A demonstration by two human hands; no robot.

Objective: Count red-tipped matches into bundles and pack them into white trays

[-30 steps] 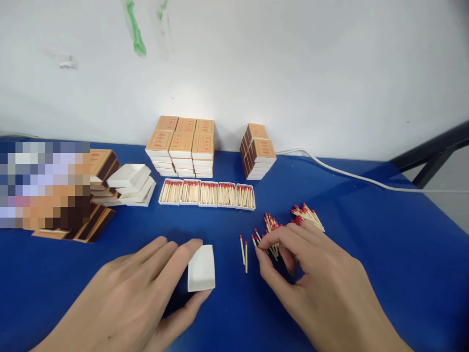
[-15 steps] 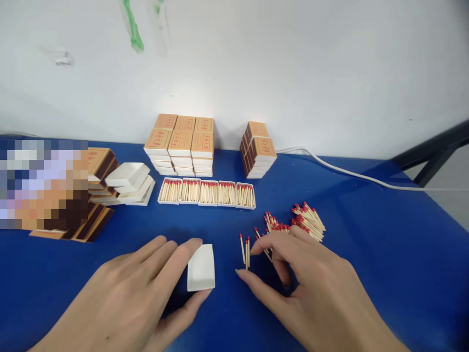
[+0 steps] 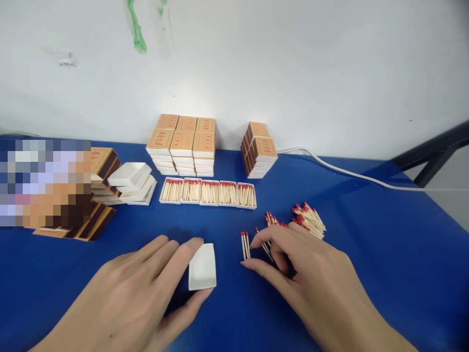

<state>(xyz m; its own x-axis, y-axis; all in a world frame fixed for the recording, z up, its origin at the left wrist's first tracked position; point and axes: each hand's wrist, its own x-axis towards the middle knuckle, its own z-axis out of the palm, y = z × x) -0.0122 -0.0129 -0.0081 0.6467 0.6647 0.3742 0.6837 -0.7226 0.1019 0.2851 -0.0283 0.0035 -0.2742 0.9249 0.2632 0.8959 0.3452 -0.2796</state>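
Note:
My left hand is closed on a small white matchbox tray, fingertips at its upper left corner and thumb along its lower edge. The visible inside of this tray holds no matches. To its right, three red-headed matches stand close together side by side. My right hand is curled around their right and lower ends, the thumb and index fingertip against them in a loose pinch. Beyond and partly under that hand lies a loose pile of matches, with a few strays beside the fingers.
A row of several match-filled trays crosses the blue table. Behind are matchbox stacks and a smaller stack. White trays and brown matchbox covers pile at left. A white cable runs along the right back.
The three matches have been drawn together and lined up. My right thumb has moved up and the gap to the index finger has narrowed. The left hand and its tray are nearly still.

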